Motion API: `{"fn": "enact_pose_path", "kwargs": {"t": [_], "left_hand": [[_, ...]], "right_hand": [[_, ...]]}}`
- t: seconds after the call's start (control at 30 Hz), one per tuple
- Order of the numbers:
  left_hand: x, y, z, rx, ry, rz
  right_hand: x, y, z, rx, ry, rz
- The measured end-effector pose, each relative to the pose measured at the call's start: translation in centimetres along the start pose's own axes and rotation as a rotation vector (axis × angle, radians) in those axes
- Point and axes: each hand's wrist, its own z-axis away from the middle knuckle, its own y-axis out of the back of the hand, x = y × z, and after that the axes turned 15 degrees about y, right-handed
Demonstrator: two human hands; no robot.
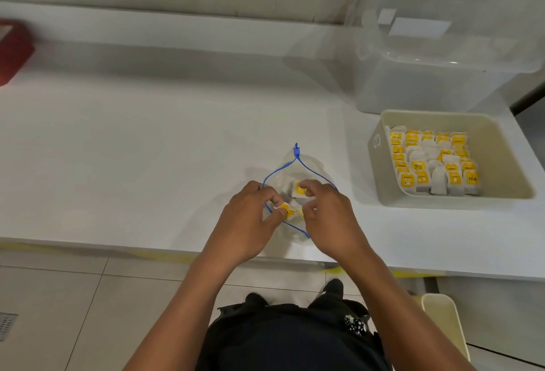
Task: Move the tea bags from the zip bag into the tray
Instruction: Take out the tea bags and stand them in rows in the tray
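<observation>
A clear zip bag (298, 164) with a blue zipper rim lies open on the white counter near its front edge. My left hand (247, 220) pinches a yellow-tagged tea bag (285, 210) at the bag's mouth. My right hand (327, 214) holds another yellow-tagged tea bag (298, 188) just inside the opening. More white tea bags show through the plastic. The beige tray (501, 193) stands to the right, with several yellow-tagged tea bags lined up in rows in it.
A large clear plastic bin (427, 55) stands behind the tray against the wall. A red object (13, 49) sits at the far left edge. The counter (147, 149) edge runs just below my hands. A cream bin (445, 320) stands on the floor at lower right.
</observation>
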Motion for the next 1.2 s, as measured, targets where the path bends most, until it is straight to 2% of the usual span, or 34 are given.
{"fn": "enact_pose_path", "kwargs": {"t": [0.1,0.2,0.43,0.6,0.8,1.1,1.2], "left_hand": [[0.3,-0.1,0.2,0.015,-0.016,-0.03],[0.8,-0.4,0.5,0.035,-0.044,-0.055],[0.5,-0.7,0.7,0.058,-0.042,-0.039],[0.5,-0.8,0.7,0.091,-0.006,-0.046],[1.1,-0.6,0.5,0.162,0.039,-0.073],[2.8,-0.8,-0.4,0.238,0.059,-0.028],[3.8,-0.3,0.1,0.325,0.005,0.025]], "right_hand": [[0.5,0.0,-2.2,-0.165,-0.128,0.239],[0.8,-0.7,-3.8,-0.132,-0.178,0.347],[2.1,-2.6,-5.2,-0.103,-0.141,0.492],[2.4,-2.3,-5.1,-0.103,-0.105,0.406],[-0.1,0.7,-3.3,-0.112,-0.085,0.106],[-1.4,4.5,-0.1,-0.01,0.083,0.078],[-0.3,5.5,0.3,0.023,0.15,-0.019]]}}
